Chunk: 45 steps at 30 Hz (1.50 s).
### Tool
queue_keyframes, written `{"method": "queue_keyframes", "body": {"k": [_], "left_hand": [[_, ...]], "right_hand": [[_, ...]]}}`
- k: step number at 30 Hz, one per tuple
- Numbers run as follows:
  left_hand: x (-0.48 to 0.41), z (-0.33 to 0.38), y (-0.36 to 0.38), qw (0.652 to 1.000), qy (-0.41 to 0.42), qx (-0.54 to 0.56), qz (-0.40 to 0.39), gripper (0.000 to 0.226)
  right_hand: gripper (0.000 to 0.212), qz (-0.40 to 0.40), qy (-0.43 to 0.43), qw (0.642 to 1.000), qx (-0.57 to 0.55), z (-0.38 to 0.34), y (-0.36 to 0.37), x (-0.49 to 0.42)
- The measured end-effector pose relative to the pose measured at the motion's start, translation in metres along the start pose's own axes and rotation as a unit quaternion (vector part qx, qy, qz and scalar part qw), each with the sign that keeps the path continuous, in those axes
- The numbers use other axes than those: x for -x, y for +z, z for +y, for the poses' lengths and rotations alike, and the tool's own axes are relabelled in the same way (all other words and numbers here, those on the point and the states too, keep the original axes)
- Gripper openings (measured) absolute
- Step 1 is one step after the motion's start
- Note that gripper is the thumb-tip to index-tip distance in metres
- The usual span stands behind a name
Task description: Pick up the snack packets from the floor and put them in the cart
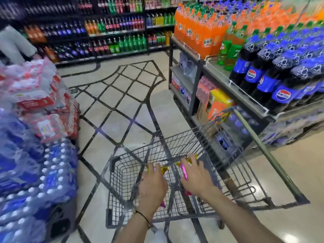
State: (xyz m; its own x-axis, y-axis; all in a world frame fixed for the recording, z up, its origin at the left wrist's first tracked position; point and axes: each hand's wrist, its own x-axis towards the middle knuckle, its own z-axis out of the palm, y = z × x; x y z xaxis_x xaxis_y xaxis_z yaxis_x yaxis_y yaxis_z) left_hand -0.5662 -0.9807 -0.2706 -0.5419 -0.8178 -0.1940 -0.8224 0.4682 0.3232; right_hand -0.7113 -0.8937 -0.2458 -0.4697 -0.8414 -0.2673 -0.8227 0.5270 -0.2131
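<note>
Snack packets (164, 170), gold foil with pink edges, are down inside the cart (122, 172) basket, both hands over them. Left hand (152, 188) lies spread on a gold packet, a pink edge showing under its heel; right hand (196, 179) has fingers (185, 163) loosely curled over another, a pink strip beside the thumb. Whether either truly grips, I cannot tell through the blur. These look light, crinkly and slippery: pinch a sealed edge, not the puffy middle. Bottled-water packs (35, 155) stacked left, soda shelf (263, 76) right
</note>
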Motion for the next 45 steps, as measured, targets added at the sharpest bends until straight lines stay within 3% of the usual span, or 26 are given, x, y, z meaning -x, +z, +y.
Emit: {"method": "queue_keyframes", "body": {"k": [9, 18, 23, 29, 37, 45], "left_hand": [[-0.106, -0.004, 0.077, 0.994, -0.05, 0.029, -0.094, 0.059], [-0.21, -0.02, 0.209, 0.978, -0.079, -0.011, -0.192, 0.069], [-0.257, -0.025, 0.277, 0.971, -0.127, -0.013, -0.2, 0.068], [-0.289, -0.033, 0.355, 0.969, -0.155, -0.001, -0.193, 0.072], [-0.314, -0.032, 0.384, 0.97, -0.158, 0.002, -0.182, 0.076], [-0.301, -0.031, 0.35, 0.972, -0.163, -0.01, -0.172, 0.058]], "right_hand": [[0.07, -0.06, 0.046, 0.996, -0.046, 0.037, 0.063, -0.107], [0.079, -0.107, 0.083, 0.986, -0.102, 0.094, 0.19, -0.229], [0.084, -0.163, 0.099, 0.976, -0.104, 0.12, 0.265, -0.275], [0.077, -0.143, 0.089, 0.979, -0.111, 0.145, 0.329, -0.319], [0.077, -0.152, 0.089, 0.981, -0.085, 0.157, 0.356, -0.353], [0.074, -0.159, 0.063, 0.984, -0.052, 0.156, 0.329, -0.335]]}}
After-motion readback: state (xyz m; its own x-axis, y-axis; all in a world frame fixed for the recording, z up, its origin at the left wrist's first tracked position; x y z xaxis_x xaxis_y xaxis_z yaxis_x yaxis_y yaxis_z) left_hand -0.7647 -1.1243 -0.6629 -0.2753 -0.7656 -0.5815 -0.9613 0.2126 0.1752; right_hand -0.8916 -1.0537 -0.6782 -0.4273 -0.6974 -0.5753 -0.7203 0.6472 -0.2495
